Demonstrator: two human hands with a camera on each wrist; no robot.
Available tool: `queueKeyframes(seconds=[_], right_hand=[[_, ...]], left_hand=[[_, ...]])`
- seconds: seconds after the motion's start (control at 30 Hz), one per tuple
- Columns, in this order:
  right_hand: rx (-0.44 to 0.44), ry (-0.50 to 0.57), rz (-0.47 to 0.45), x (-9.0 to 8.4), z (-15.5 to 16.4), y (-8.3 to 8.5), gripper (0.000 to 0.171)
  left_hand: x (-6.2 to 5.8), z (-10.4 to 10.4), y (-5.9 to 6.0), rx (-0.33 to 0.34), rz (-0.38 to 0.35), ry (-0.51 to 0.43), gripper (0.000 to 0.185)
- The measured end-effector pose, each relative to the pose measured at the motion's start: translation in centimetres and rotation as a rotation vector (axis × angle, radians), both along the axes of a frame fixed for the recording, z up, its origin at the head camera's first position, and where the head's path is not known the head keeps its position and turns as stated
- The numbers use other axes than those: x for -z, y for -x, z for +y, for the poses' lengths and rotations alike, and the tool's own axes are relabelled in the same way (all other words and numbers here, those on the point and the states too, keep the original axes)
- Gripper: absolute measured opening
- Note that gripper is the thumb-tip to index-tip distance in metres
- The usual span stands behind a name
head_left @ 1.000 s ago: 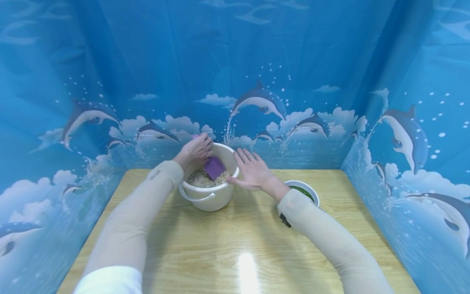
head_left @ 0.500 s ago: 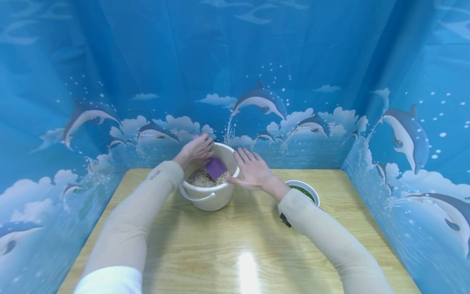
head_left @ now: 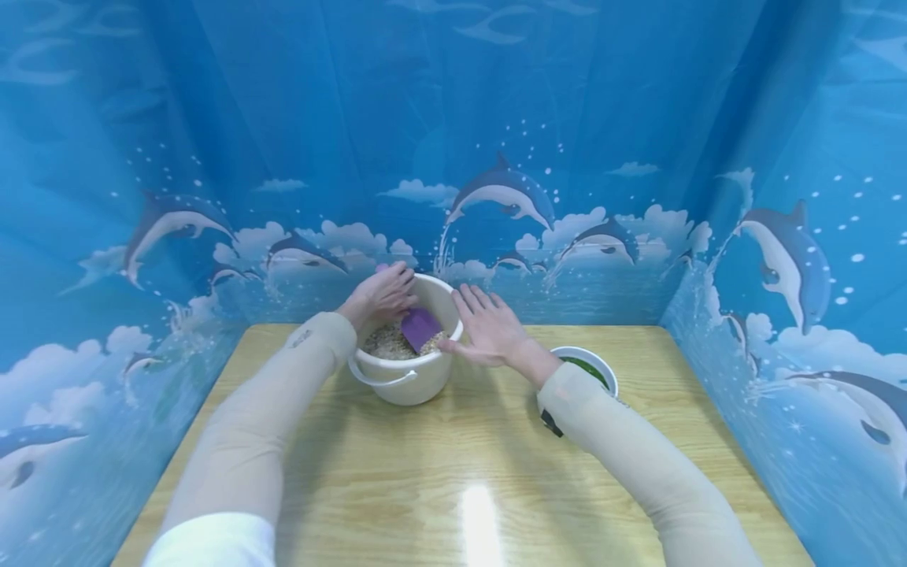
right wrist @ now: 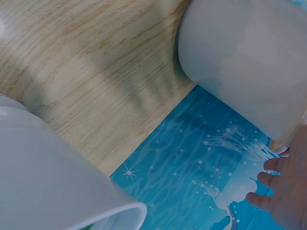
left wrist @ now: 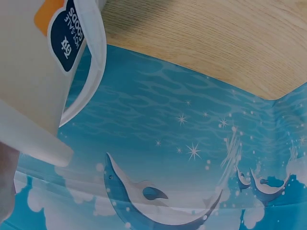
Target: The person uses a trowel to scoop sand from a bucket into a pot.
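Observation:
A cream bucket [head_left: 409,386] stands on the table at the back, left of centre, partly filled with pale brown grain-like bits [head_left: 388,343]. My left hand [head_left: 383,294] reaches over its left rim and grips the handle of a purple scoop [head_left: 420,327]. The blade lies in the grain, tilted down to the right. In the left wrist view the bucket [left wrist: 29,72] shows a dark label, with only a sliver of the hand at the left edge. My right hand [head_left: 489,329] is spread at the bucket's right rim, thumb over the edge. Its fingers [right wrist: 273,181] lie straight beside the rim.
Right of the bucket stands a white container [head_left: 608,376] with something green inside, partly behind the right forearm. In the right wrist view this container [right wrist: 57,177] looms at lower left. A dolphin-printed blue curtain [head_left: 453,157] encloses the wooden table [head_left: 397,480] at back and sides.
The purple scoop has shifted slightly right inside the bucket, and my left hand has moved a little with it. My right hand stays at the rim.

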State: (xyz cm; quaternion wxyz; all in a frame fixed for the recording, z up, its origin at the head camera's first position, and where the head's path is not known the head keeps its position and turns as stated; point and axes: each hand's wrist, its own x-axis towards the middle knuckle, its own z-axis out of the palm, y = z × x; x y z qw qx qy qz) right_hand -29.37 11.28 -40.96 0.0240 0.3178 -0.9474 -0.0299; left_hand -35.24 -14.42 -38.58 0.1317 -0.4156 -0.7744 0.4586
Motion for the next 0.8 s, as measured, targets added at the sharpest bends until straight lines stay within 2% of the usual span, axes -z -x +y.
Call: queueKeyframes(seconds=[0.37,0.8], right_hand=[[0.014,0.021,-0.001,0.18,-0.06,-0.01,0.104],[0.017,0.012,-0.016,-0.16,-0.05,-0.13,0.105]], left_hand=[[0.29,-0.06,-0.32,0.044,0.019,0.001,0.043],[0.42,-0.08,-0.33,0.048,0.011,-0.033,0.04]])
